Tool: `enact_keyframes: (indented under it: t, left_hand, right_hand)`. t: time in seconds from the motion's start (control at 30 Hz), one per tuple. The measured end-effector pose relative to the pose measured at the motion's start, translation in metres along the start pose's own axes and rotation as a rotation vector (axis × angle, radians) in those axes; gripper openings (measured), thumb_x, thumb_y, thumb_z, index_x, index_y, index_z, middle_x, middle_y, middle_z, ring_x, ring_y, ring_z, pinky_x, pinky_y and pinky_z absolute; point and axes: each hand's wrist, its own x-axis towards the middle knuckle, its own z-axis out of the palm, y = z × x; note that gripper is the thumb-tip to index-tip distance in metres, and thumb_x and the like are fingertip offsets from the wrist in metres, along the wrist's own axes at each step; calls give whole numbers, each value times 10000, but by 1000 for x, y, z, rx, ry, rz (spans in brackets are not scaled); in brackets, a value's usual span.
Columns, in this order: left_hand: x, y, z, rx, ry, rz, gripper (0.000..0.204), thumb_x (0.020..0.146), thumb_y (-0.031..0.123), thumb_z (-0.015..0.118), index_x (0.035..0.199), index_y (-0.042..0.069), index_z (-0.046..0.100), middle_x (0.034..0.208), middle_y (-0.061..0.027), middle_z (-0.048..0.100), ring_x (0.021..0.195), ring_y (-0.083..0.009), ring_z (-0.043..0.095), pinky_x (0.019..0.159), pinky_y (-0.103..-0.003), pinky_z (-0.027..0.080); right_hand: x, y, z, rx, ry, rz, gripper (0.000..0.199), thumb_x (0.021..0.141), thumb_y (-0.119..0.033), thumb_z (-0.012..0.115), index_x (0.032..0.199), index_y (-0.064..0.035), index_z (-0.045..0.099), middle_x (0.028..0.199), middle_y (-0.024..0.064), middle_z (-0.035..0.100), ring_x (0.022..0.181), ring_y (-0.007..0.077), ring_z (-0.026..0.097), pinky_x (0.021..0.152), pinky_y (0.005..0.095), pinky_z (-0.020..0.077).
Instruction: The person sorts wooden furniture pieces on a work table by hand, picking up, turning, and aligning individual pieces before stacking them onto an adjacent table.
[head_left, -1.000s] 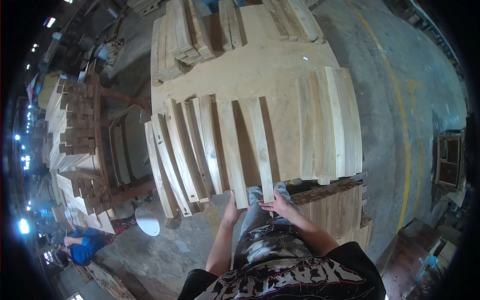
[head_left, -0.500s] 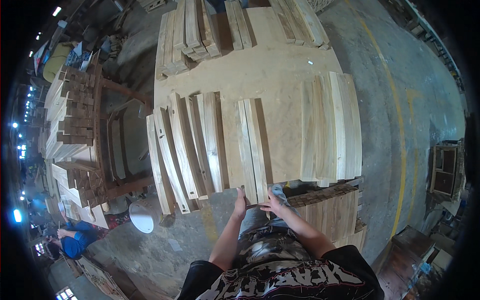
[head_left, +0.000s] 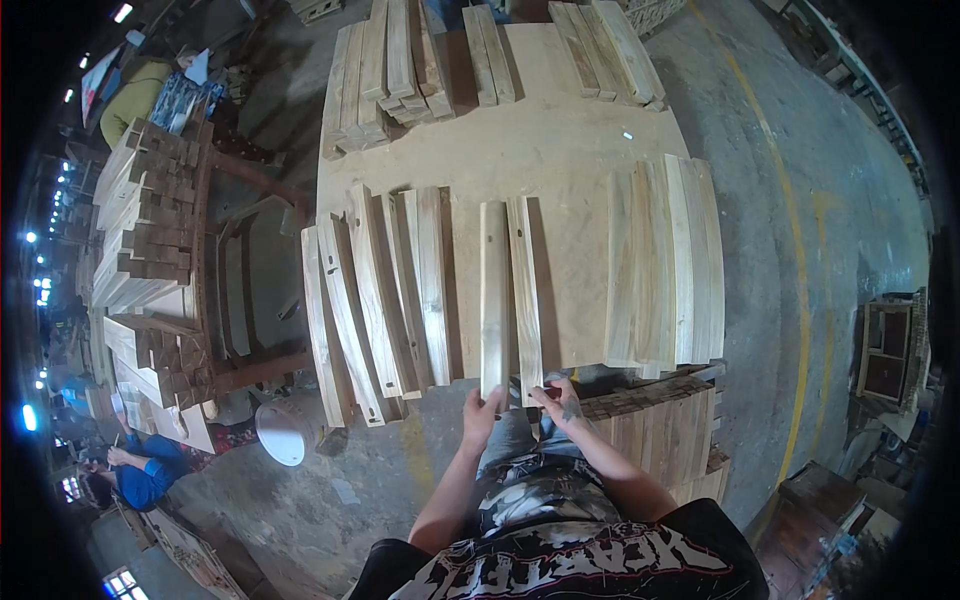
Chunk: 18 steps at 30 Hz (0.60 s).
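Two wooden bars lie side by side at the middle of the table's near edge, with a narrow gap between them. My left hand point(head_left: 482, 412) is closed around the near end of the left wooden bar point(head_left: 494, 300), which shows a broad pale face with a small slot near its far end. With thumb and fingers, my right hand point(head_left: 556, 402) grips the near end of the right wooden bar point(head_left: 525, 290). That one looks narrower and has a small dark slot near its far end. Both near ends stick out past the table edge.
The plywood-topped table point(head_left: 560, 150) carries more bars: a spread group point(head_left: 375, 300) at left, a tight row point(head_left: 665, 265) at right, stacks point(head_left: 390, 75) at the far side. Stacked timber point(head_left: 660, 425) stands beside my right leg. A white bucket point(head_left: 282, 435) and a seated person point(head_left: 145, 465) are at left.
The two bars, together before, are now apart. The left one has been turned so a broader face with a slot points up. My hands have closed on the near ends.
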Motion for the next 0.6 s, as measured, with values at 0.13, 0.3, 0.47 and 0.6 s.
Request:
enact_keyframes:
  t: [0.13, 0.3, 0.47, 0.6]
  left_hand:
    - [20, -20, 14, 16, 72, 65, 385, 948, 409, 583, 1013, 31, 620, 779, -23, 620, 689, -102, 548, 591, -278, 457]
    - [42, -45, 9, -324, -165, -285, 675, 966, 608, 396, 1251, 17, 555, 1039, -106, 654, 949, -231, 638, 829, -379, 523]
    - [30, -37, -7, -419, -259, -184, 692, 1001, 579, 321, 1284, -21, 520, 1103, -158, 637, 1041, -273, 626, 901, -455, 517]
    - [2, 18, -18, -590, -418, -204, 633, 988, 535, 430, 1263, -28, 520, 1133, -153, 636, 1041, -238, 627, 880, -366, 522]
  right_hand:
    - [10, 2, 0, 174, -37, 264, 700, 873, -569, 616, 1303, -42, 449, 1157, 104, 605, 1004, 227, 629, 780, 382, 535]
    - [19, -2, 5, 524, -210, 468, 813, 907, -651, 484, 1424, -37, 356, 1356, 134, 501, 1165, 282, 574, 927, 451, 532]
    - [-3, -23, -3, 546, -301, 399, 603, 992, -525, 412, 1395, -76, 421, 1313, 110, 557, 1138, 293, 596, 985, 482, 489]
    - [-9, -20, -40, 458, -201, 226, 570, 944, -500, 555, 1242, -20, 479, 1115, 103, 606, 992, 220, 649, 818, 390, 587]
